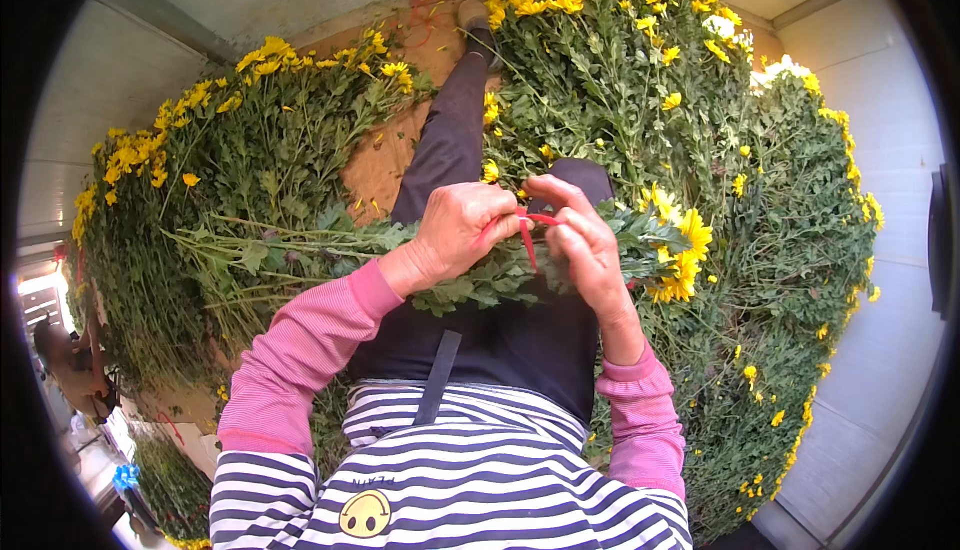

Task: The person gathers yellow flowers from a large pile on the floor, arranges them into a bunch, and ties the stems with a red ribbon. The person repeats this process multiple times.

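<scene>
Across my lap lies a bunch of yellow chrysanthemums (679, 250), its blooms to the right and its bare stems (225, 250) out to the left. My left hand (461, 227) rests over the middle of the bunch and pinches a red tie (527, 242) between thumb and fingers. A short end of that tie hangs down over the leaves. Another end runs right into the fingertips of my right hand (581, 238), which grips it above the bunch. Whether the tie forms a finished knot is hidden by the fingers.
Cut chrysanthemums lie heaped on the left (262, 129) and on the right (637, 84), close around my legs. Brown floor covering (386, 152) shows between the heaps. Pale wall panels (877, 212) enclose the space. A person (79, 362) is at the far left edge.
</scene>
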Available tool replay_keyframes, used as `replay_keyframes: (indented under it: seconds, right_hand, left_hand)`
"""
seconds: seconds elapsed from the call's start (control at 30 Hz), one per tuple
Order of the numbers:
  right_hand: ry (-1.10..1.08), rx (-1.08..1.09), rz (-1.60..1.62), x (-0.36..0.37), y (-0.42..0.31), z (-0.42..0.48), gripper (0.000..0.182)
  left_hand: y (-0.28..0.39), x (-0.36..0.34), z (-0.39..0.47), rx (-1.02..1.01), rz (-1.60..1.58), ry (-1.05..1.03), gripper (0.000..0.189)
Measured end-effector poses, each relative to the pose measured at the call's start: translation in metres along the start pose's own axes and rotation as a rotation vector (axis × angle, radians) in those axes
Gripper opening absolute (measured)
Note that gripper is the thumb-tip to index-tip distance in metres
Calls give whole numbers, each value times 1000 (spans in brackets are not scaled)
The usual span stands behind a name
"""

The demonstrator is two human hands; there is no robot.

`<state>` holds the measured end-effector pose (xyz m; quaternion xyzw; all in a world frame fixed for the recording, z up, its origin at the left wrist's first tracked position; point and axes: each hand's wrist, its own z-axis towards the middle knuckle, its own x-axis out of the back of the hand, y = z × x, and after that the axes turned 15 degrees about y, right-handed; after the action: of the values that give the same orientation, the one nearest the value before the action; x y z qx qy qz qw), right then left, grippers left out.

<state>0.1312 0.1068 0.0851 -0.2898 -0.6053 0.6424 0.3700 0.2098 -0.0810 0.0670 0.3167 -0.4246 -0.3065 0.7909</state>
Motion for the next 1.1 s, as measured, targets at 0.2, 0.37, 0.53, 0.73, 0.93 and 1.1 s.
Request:
replay_keyframes:
  seconds: [0.2,0.37,0.53,0.73,0.93,1.1]
  right_hand:
    - [-137,80,34,16,-8,-25,14]
    - [-236,231,-646,-2,-25,-61,12]
    - [-127,294,-745,-12,-23,-59,16]
    - [-37,144,-701,5,-22,-67,16]
    - [147,170,-432,16,-56,-28,11]
    - [175,239,-238,-27,-37,-22,12]
  left_hand:
    - [-25,27,4,99,87,-352,28]
    - [-21,29,3,291,35,-406,28]
    - [12,-2,15,924,-1116,-306,37]
    - [9,-28,-10,906,-894,-146,40]
    - [26,-8,-3,521,-428,-487,18]
    - [23,-15,-25,209,-336,-238,17]
